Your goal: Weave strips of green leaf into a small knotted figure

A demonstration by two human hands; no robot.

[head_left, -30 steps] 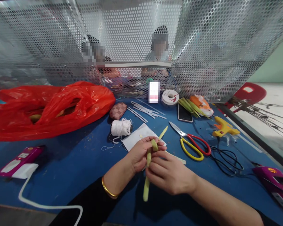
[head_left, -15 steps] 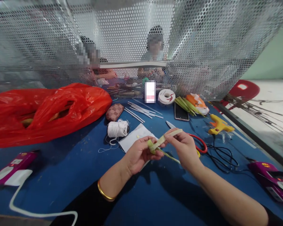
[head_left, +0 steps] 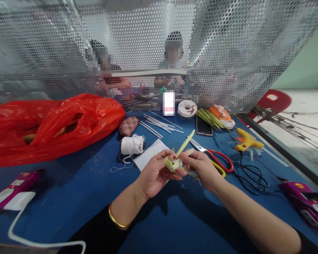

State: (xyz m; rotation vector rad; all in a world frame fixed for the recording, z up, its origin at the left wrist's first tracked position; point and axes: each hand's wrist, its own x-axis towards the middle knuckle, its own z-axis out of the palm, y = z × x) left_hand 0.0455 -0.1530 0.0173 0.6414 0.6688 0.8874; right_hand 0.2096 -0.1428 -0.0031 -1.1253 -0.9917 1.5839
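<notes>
Above the middle of the blue table, my left hand point(head_left: 155, 173) pinches a pale green leaf strip point(head_left: 170, 165) bent into a loop. One narrow end of leaf sticks up between the hands, and a thin stem-like piece trails below to the right. My right hand point(head_left: 202, 168) has its thumb and fingers closed on the strip's other end, close beside the left fingertips. Under the hands lies a white sheet of paper point(head_left: 145, 158). Just beyond the right hand rest scissors point(head_left: 219, 158) with red and yellow handles. Part of the leaf is hidden by the fingers.
A red plastic bag point(head_left: 100, 116) fills the left. A white thread spool point(head_left: 129, 145), white sticks point(head_left: 159, 123), a ribbon roll point(head_left: 187, 108), leaf strips point(head_left: 208, 117), a phone point(head_left: 203, 127) and a yellow glue gun point(head_left: 247, 140) lie around. A perforated screen point(head_left: 137, 35) stands behind.
The strip has been bent round into a loop, and a leaf end now points upward. My right hand has moved slightly down and left, uncovering more of the scissors.
</notes>
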